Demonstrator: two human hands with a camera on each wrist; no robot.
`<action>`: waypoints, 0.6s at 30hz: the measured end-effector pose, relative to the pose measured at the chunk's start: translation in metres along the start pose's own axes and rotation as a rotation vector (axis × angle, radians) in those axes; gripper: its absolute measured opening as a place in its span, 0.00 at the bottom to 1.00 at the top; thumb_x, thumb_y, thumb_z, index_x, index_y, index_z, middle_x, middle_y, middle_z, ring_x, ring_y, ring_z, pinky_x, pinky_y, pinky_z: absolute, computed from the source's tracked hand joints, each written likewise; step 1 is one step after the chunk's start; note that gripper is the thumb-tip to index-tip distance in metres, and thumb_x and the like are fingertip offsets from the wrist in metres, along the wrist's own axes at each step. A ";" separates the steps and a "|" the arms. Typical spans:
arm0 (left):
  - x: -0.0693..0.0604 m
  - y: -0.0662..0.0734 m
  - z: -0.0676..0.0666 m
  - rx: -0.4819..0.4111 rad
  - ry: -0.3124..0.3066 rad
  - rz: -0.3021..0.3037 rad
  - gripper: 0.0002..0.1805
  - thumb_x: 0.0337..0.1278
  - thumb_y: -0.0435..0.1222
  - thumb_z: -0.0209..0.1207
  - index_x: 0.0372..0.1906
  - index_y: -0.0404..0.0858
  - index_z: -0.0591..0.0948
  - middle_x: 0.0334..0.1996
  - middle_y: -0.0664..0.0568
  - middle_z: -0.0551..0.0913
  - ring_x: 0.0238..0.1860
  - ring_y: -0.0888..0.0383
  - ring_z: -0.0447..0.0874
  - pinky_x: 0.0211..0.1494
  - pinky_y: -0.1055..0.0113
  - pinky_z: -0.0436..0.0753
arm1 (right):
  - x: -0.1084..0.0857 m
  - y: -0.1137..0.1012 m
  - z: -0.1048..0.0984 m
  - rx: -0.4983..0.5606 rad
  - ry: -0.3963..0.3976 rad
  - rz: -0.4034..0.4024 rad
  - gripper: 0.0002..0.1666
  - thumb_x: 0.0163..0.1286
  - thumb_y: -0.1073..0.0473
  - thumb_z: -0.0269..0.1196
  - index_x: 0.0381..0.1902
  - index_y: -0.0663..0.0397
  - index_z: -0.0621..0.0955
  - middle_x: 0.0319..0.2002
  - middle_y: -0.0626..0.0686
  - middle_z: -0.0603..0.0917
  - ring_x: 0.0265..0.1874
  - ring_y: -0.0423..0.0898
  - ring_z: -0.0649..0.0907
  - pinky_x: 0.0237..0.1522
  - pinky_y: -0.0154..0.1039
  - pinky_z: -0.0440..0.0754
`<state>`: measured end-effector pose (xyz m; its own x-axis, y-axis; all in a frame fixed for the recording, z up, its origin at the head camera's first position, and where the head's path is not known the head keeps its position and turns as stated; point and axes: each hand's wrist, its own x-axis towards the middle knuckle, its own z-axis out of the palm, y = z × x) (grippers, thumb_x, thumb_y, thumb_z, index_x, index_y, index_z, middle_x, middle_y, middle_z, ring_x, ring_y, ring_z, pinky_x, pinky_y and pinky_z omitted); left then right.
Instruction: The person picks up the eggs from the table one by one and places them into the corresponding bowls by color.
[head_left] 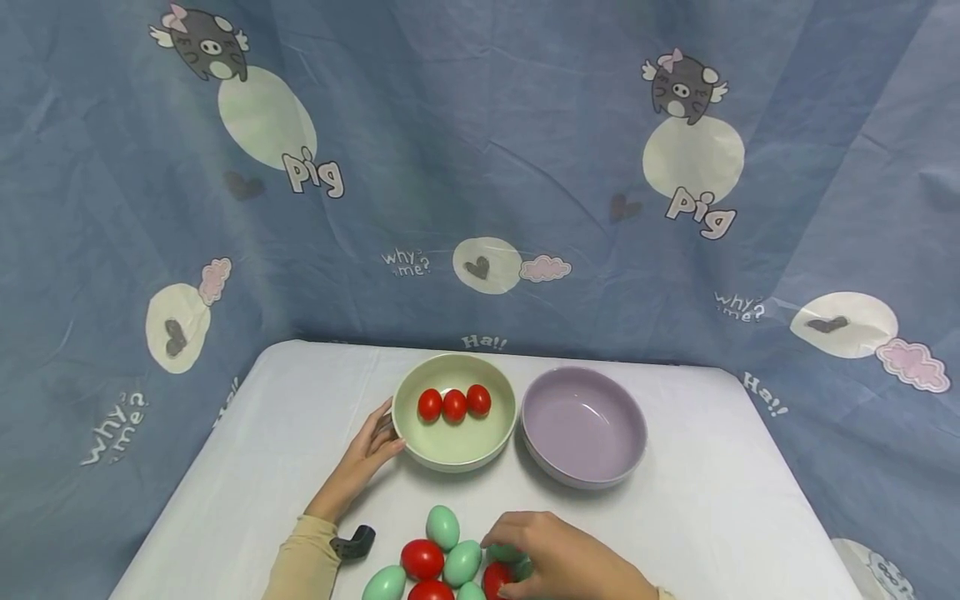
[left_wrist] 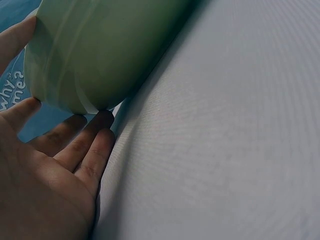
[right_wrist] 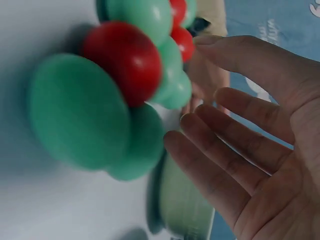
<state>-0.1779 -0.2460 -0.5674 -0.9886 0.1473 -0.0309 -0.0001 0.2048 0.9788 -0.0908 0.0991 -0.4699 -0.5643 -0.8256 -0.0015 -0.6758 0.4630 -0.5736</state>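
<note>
Three red eggs lie in the green bowl. My left hand rests its fingertips and thumb against the left side of that bowl, fingers relaxed; the left wrist view shows the fingertips on the bowl's outer wall. Over the loose pile at the front, my right hand hovers with fingers spread and bent a little. Beneath it are a red egg and green eggs. In the right wrist view, a red egg and a green egg lie beside the right hand, which holds nothing.
A purple bowl with nothing in it stands right of the green bowl. Several green eggs and red eggs lie on the white table between my arms. A patterned blue cloth hangs behind.
</note>
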 end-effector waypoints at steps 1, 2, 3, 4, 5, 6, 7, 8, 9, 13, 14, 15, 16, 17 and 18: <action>0.000 0.000 0.000 0.001 0.000 0.000 0.42 0.73 0.47 0.61 0.83 0.59 0.52 0.81 0.44 0.60 0.80 0.42 0.63 0.78 0.40 0.68 | -0.002 0.000 0.003 -0.001 -0.003 -0.009 0.23 0.63 0.47 0.75 0.55 0.39 0.85 0.45 0.35 0.86 0.43 0.27 0.83 0.45 0.20 0.82; 0.000 -0.001 0.000 0.000 0.000 0.001 0.42 0.73 0.47 0.61 0.83 0.59 0.52 0.81 0.44 0.60 0.80 0.42 0.63 0.78 0.40 0.68 | -0.004 0.000 0.005 -0.006 -0.008 -0.014 0.22 0.64 0.45 0.74 0.55 0.38 0.85 0.45 0.34 0.86 0.43 0.27 0.82 0.46 0.19 0.81; 0.000 -0.001 -0.001 -0.003 0.001 0.000 0.42 0.73 0.47 0.61 0.83 0.59 0.53 0.81 0.44 0.60 0.80 0.42 0.63 0.78 0.40 0.68 | -0.005 0.000 0.007 -0.018 -0.014 -0.022 0.22 0.64 0.43 0.74 0.55 0.38 0.85 0.44 0.33 0.86 0.43 0.26 0.82 0.46 0.19 0.81; 0.000 -0.001 -0.001 -0.003 0.002 0.002 0.42 0.73 0.47 0.61 0.83 0.59 0.53 0.81 0.44 0.60 0.80 0.41 0.63 0.78 0.40 0.68 | -0.005 0.000 0.010 -0.029 -0.020 -0.025 0.21 0.65 0.44 0.74 0.54 0.38 0.85 0.44 0.33 0.85 0.42 0.26 0.81 0.46 0.19 0.81; 0.000 -0.001 -0.001 -0.007 0.000 0.004 0.42 0.73 0.46 0.61 0.83 0.59 0.53 0.81 0.43 0.60 0.80 0.41 0.63 0.78 0.40 0.68 | -0.005 0.000 0.011 -0.046 -0.028 -0.032 0.21 0.65 0.45 0.74 0.54 0.38 0.85 0.44 0.33 0.85 0.42 0.26 0.81 0.46 0.19 0.80; 0.000 -0.001 -0.001 -0.009 -0.004 0.005 0.42 0.73 0.46 0.61 0.83 0.58 0.53 0.81 0.43 0.60 0.80 0.41 0.63 0.78 0.40 0.68 | -0.006 0.000 0.013 -0.062 -0.038 -0.036 0.21 0.64 0.47 0.74 0.54 0.39 0.85 0.43 0.33 0.85 0.41 0.26 0.81 0.46 0.18 0.80; 0.000 -0.001 -0.001 -0.011 -0.005 0.004 0.42 0.73 0.46 0.61 0.83 0.58 0.52 0.81 0.43 0.60 0.79 0.41 0.63 0.78 0.40 0.68 | -0.005 0.000 0.015 -0.088 -0.042 -0.047 0.21 0.63 0.49 0.75 0.54 0.39 0.85 0.43 0.33 0.85 0.41 0.26 0.80 0.47 0.18 0.80; 0.000 -0.001 -0.001 -0.012 -0.007 0.003 0.42 0.73 0.46 0.61 0.83 0.58 0.52 0.81 0.43 0.60 0.79 0.41 0.63 0.78 0.40 0.69 | -0.006 0.000 0.017 -0.111 -0.042 -0.057 0.21 0.62 0.51 0.76 0.53 0.39 0.85 0.43 0.33 0.85 0.41 0.26 0.80 0.47 0.18 0.80; 0.000 -0.001 -0.001 -0.011 -0.008 0.002 0.42 0.73 0.46 0.61 0.83 0.59 0.52 0.81 0.43 0.60 0.79 0.42 0.64 0.78 0.41 0.69 | -0.006 0.000 0.018 -0.132 -0.041 -0.067 0.22 0.61 0.53 0.76 0.53 0.38 0.86 0.43 0.33 0.85 0.41 0.26 0.80 0.46 0.18 0.79; 0.000 -0.001 -0.001 -0.008 -0.014 0.001 0.42 0.73 0.47 0.61 0.83 0.59 0.52 0.81 0.44 0.60 0.79 0.42 0.64 0.78 0.42 0.69 | -0.006 0.000 0.024 -0.240 -0.020 -0.114 0.21 0.60 0.53 0.76 0.53 0.38 0.87 0.43 0.35 0.84 0.40 0.25 0.78 0.44 0.15 0.77; 0.000 -0.001 -0.001 -0.006 -0.014 0.002 0.42 0.73 0.47 0.61 0.83 0.59 0.52 0.81 0.44 0.60 0.79 0.42 0.64 0.78 0.42 0.69 | -0.006 0.000 0.025 -0.256 -0.017 -0.122 0.20 0.61 0.52 0.76 0.52 0.39 0.87 0.43 0.35 0.83 0.40 0.25 0.78 0.44 0.14 0.76; 0.000 0.000 -0.001 -0.003 -0.014 0.000 0.42 0.73 0.47 0.61 0.83 0.59 0.52 0.81 0.45 0.60 0.79 0.42 0.64 0.78 0.43 0.69 | -0.005 0.000 0.026 -0.277 -0.016 -0.132 0.19 0.62 0.52 0.75 0.52 0.39 0.87 0.43 0.36 0.83 0.40 0.25 0.77 0.43 0.14 0.75; 0.000 0.000 -0.001 0.000 -0.015 -0.001 0.42 0.73 0.48 0.60 0.83 0.59 0.51 0.81 0.45 0.60 0.79 0.42 0.64 0.78 0.43 0.69 | -0.005 0.000 0.028 -0.292 -0.016 -0.140 0.18 0.64 0.50 0.74 0.51 0.40 0.87 0.43 0.37 0.83 0.41 0.26 0.77 0.43 0.14 0.74; 0.000 0.000 -0.001 -0.003 -0.014 -0.003 0.42 0.73 0.48 0.60 0.83 0.59 0.51 0.81 0.45 0.60 0.79 0.42 0.65 0.78 0.42 0.69 | -0.005 0.000 0.029 -0.305 -0.017 -0.152 0.16 0.66 0.49 0.72 0.51 0.41 0.87 0.44 0.37 0.83 0.41 0.26 0.77 0.43 0.14 0.74; 0.000 0.000 -0.001 -0.003 -0.015 -0.003 0.42 0.73 0.47 0.60 0.83 0.59 0.51 0.81 0.45 0.60 0.79 0.42 0.65 0.78 0.42 0.69 | -0.005 0.000 0.030 -0.313 -0.018 -0.161 0.16 0.67 0.48 0.71 0.51 0.41 0.87 0.44 0.38 0.83 0.42 0.27 0.77 0.43 0.14 0.74</action>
<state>-0.1783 -0.2473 -0.5668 -0.9863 0.1610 -0.0363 -0.0031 0.2019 0.9794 -0.0739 0.0930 -0.4947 -0.4320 -0.9003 0.0529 -0.8698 0.4004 -0.2884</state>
